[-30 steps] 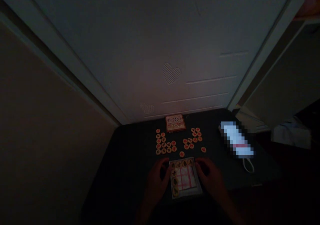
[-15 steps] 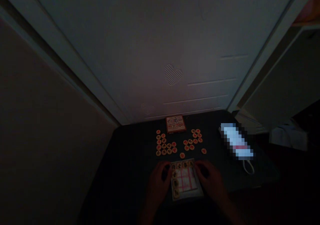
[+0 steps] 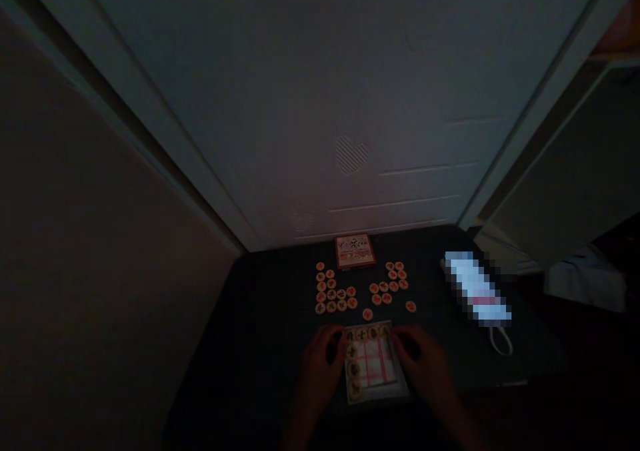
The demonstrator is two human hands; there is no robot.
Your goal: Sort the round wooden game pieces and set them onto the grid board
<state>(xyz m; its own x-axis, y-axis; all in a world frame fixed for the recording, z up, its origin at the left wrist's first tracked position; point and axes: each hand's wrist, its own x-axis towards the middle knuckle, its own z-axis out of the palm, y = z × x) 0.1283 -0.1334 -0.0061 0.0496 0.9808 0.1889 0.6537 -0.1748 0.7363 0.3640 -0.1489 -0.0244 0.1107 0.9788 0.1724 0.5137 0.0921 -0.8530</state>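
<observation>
A shallow square box (image 3: 377, 393) lies near the front edge of the dark table, with a folded sheet with pink lines (image 3: 371, 363) inside. Round chess pieces with dark characters (image 3: 354, 369) line its far and left sides. My left hand (image 3: 323, 357) grips the box's left edge near the far corner, fingers curled. At the far right corner my right hand (image 3: 423, 357) holds the opposite edge. Beyond the box, several round pieces (image 3: 341, 294) lie in a group at the left and several more (image 3: 393, 286) at the right.
A square box lid with writing (image 3: 355, 251) lies at the table's back, by a pale panel with embossed hearts (image 3: 352, 155). On the right rests a lit, pixelated phone-like device (image 3: 475, 287) with a white loop (image 3: 501, 341). Two single pieces lie just beyond the box.
The whole view has shifted slightly. Both hands keep their places on the box, and the pieces lie as before.
</observation>
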